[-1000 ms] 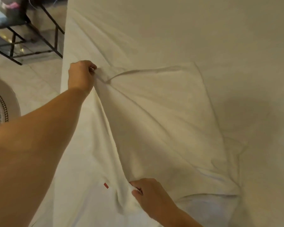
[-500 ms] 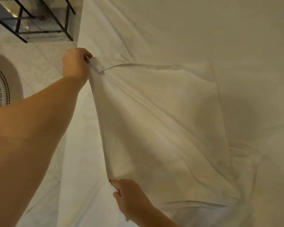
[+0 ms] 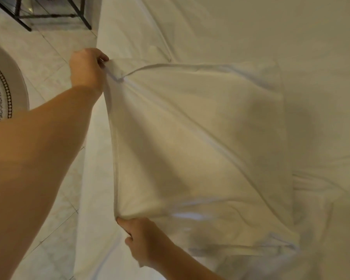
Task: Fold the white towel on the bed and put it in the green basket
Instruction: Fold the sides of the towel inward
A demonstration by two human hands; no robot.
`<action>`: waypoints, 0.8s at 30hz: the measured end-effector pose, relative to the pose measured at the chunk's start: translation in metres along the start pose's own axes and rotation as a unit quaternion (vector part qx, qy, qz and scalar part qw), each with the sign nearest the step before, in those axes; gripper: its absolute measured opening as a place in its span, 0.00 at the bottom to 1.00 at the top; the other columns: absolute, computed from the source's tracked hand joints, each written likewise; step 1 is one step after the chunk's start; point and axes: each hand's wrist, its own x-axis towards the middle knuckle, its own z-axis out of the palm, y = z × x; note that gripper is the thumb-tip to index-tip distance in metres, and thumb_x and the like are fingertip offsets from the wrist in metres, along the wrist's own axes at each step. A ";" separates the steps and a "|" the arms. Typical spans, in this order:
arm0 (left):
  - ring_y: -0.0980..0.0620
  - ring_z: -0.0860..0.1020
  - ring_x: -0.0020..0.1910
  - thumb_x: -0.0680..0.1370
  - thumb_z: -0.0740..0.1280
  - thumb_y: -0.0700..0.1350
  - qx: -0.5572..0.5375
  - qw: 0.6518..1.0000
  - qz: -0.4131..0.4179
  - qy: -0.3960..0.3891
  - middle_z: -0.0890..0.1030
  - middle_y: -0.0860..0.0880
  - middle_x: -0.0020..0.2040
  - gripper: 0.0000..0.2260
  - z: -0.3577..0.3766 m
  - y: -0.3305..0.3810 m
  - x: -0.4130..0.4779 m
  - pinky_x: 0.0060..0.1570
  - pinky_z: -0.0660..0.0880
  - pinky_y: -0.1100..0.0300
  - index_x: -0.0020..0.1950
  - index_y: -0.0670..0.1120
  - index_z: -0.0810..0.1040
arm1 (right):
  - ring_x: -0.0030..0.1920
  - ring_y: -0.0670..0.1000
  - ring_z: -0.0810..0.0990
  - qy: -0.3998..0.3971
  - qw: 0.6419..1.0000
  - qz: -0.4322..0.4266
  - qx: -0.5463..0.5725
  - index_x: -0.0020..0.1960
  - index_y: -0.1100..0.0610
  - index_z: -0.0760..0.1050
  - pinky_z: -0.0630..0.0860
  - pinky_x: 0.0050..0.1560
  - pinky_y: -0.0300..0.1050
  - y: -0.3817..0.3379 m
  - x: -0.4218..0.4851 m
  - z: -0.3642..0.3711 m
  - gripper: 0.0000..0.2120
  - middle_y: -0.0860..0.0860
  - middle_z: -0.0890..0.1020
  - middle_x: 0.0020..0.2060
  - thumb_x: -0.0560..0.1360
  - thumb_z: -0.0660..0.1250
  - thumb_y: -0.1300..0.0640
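The white towel [image 3: 200,134] lies spread over the white bed [image 3: 251,27], its left edge lifted and stretched taut between my two hands. My left hand [image 3: 87,69] pinches the far left corner near the bed's edge. My right hand [image 3: 143,241] pinches the near left corner at the bottom of the view. The towel's right side rests on the bed with creases running across it. The green basket is not in view.
The bed's left edge drops to a pale tiled floor [image 3: 49,57]. A black metal frame stand [image 3: 49,15] is at the top left. A round patterned rug [image 3: 2,91] lies at the far left.
Both hands have pulled the towel's left edge out straight, and the towel has spread flatter. My right hand has kept its grip on the near corner, and the view has shifted slightly.
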 end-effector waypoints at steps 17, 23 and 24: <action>0.45 0.80 0.58 0.80 0.58 0.31 -0.022 0.997 -0.040 -0.062 0.82 0.44 0.62 0.19 0.011 -0.037 -0.014 0.57 0.75 0.60 0.64 0.44 0.82 | 0.70 0.60 0.72 -0.036 0.997 0.056 -0.033 0.80 0.51 0.53 0.69 0.71 0.51 -0.001 0.028 0.045 0.35 0.58 0.76 0.67 0.78 0.61 0.66; 0.44 0.72 0.73 0.85 0.62 0.43 0.007 0.991 -0.029 -0.128 0.73 0.43 0.74 0.18 0.008 -0.052 -0.032 0.74 0.67 0.53 0.75 0.46 0.73 | 0.76 0.57 0.63 -0.041 0.998 0.035 -0.036 0.81 0.47 0.49 0.60 0.75 0.49 0.000 0.015 0.037 0.34 0.56 0.66 0.76 0.81 0.59 0.59; 0.44 0.71 0.73 0.85 0.62 0.44 0.010 0.990 -0.028 -0.136 0.72 0.43 0.74 0.18 0.006 -0.054 -0.036 0.74 0.66 0.53 0.76 0.46 0.72 | 0.76 0.56 0.62 -0.032 0.998 0.027 -0.037 0.81 0.47 0.51 0.59 0.75 0.48 0.001 0.012 0.035 0.33 0.56 0.65 0.77 0.80 0.60 0.59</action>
